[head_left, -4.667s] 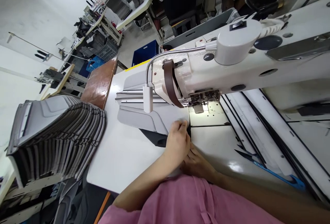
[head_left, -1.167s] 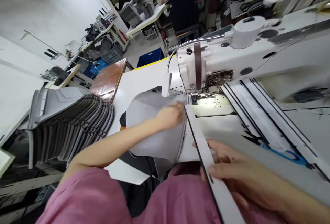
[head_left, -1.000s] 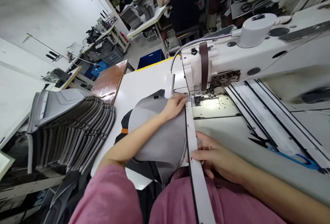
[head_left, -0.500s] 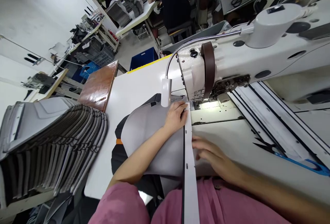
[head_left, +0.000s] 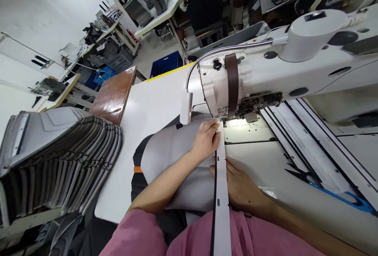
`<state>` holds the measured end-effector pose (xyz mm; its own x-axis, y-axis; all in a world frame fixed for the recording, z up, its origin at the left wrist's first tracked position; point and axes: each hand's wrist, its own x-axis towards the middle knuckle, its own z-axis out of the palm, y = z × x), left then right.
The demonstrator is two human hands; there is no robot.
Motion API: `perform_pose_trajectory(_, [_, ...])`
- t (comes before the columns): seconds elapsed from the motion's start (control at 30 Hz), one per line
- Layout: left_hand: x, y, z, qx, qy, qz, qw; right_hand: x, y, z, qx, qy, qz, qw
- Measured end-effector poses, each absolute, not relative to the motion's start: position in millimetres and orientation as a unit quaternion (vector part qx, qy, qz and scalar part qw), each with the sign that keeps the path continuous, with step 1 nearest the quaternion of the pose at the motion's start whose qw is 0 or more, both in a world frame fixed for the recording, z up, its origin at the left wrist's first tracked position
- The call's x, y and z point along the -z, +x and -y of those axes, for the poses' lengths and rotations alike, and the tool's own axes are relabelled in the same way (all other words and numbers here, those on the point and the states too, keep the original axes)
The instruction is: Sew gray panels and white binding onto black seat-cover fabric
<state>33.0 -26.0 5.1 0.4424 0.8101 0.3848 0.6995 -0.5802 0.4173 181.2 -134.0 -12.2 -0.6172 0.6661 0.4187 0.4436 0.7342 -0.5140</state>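
A long white strip (head_left: 222,201) with slots and a black edge runs from the sewing machine (head_left: 251,75) down over my lap. My left hand (head_left: 206,140) is closed on its far end, close to the needle area, fingers pressed together over strip and panel edge. Beneath and left of it lies a grey fabric panel (head_left: 169,150) with dark borders and an orange tab (head_left: 138,169). From the right, my right hand (head_left: 240,183) holds the strip lower down; its fingers pass under the strip and the tips show at the black edge.
A tall stack of grey panels (head_left: 67,157) stands at left. More white strips (head_left: 307,142) and blue-handled scissors (head_left: 333,193) lie at right. The machine's lamp (head_left: 186,108) hangs above the panel. Behind the table are a blue bin (head_left: 167,65) and a person (head_left: 203,4).
My right hand has come to the strip and its fingers have slid under it. The strip, panel and left hand have shifted slightly right relative to the machine.
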Motion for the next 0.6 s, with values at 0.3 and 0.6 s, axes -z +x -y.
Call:
perform_pose_trajectory(0.3, [-8, 53, 30, -0.243, 0.827, -0.499, 0.094, 19, 206, 139, -0.163, -0.338, 0.889, 0.262])
perform_pose_trajectory(0.6, [-15, 57, 33, -0.228, 0.829, -0.502, 0.094, 17, 207, 139, -0.182, -0.347, 0.879, 0.273])
